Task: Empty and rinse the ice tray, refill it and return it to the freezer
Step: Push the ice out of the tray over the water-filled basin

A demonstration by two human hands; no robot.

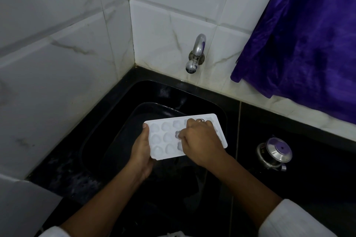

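In the tiled corner of a kitchen, white marble-veined wall tiles (57,63) close the scene on two sides, and a glossy black stone counter (289,131) carries a deep black rectangular sink (107,140) set hard into that corner; a shiny purple cloth (308,44) hangs against the wall at the right. Over the sink, held roughly level with its cells upward, is the white plastic ice tray (165,138). The left hand (141,152) grasps its left short end, thumb on the rim and palm beneath. The right hand (200,140) lies across the right half with fingers curled down towards a middle cell; whether they pinch a cube, press one out or merely rub the cell cannot be told. The curved chrome wall tap (196,52) stands behind and above the tray, with no stream visible; a small lidded steel pot (274,153) sits on the counter well to the right. Judged step: emptying or rinsing, with refilling not yet begun. The next move probably calls for tipping the tray over the basin or bringing it beneath the spout. Room is open above the basin and towards the tap; the left wall lies near the tray's left end, and the sink's rims bound any downward tilt
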